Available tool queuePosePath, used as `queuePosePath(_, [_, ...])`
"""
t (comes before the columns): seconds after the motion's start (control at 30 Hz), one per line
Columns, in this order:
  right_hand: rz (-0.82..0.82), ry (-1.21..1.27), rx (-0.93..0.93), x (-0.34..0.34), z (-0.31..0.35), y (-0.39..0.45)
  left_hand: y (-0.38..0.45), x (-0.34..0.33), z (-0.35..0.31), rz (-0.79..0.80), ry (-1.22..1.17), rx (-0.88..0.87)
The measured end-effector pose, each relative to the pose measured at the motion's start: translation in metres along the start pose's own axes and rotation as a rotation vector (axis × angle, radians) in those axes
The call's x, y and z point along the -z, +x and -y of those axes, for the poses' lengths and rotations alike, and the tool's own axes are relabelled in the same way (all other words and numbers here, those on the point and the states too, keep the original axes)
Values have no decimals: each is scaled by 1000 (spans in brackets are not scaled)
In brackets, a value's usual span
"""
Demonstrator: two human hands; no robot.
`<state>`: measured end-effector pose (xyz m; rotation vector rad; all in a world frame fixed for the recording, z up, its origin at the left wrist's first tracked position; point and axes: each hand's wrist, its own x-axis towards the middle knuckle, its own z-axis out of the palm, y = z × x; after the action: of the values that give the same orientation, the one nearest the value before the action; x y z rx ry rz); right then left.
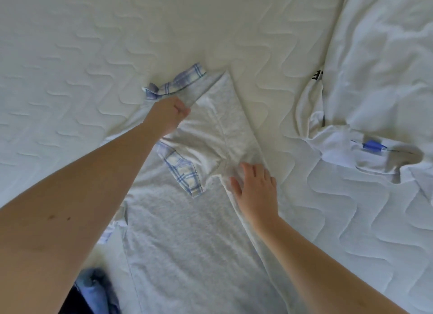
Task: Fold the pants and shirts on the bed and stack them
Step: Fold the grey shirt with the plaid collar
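So the light grey shirt (187, 231) lies spread down the middle of the frame on the bed (70, 44), its lower part running off the bottom edge. The left hand (169, 115) pinches the folded-over sleeve edge near frame centre, fingers curled round the cloth. The right hand (254, 187) lies flat with straight fingers pressing on the shirt's right edge, holding nothing.

A blue plaid garment (181, 173) peeks out from under the grey one, at the top near the left hand and again lower down; most of it is covered, so I can't tell what it is.

Lots of bare quilted mattress across the top and left of the frame. A white garment (375, 67) is bunched at the upper right, cut off by the frame edge. It has a black label with white letters, too folded to read, and a small blue tag lower down. Something blue and blurry sits at the bottom left corner.
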<state>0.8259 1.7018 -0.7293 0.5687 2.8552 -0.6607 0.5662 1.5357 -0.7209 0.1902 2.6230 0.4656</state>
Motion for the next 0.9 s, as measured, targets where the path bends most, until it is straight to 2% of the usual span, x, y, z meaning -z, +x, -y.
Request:
queuePosePath(0.13, [-57,4,-112,12,-16,20,27,-8,-41,-35,-66,-105])
queuePosePath(0.23, [26,105,-201,19,-30,36,45,-12,-78,-1,-137,-132])
queuePosePath(0.3, [84,147,-197,23,-37,48,56,-11,-98,17,-90,-96])
queuePosePath(0.4, [184,166,-197,29,-40,63,64,-9,-119,134,28,-56])
queuePosePath(0.47, [235,140,-196,31,-43,71,68,-10,-126,159,0,-38])
queuePosePath(0.63, [264,122,-222,35,-51,80,82,-16,-133,72,-218,27])
queuePosePath(0.77, [175,210,-280,36,-60,82,86,-24,-134,-32,-378,81])
queuePosePath(0.9, [157,276,-254,39,-68,80,86,-34,-130,-40,-358,62])
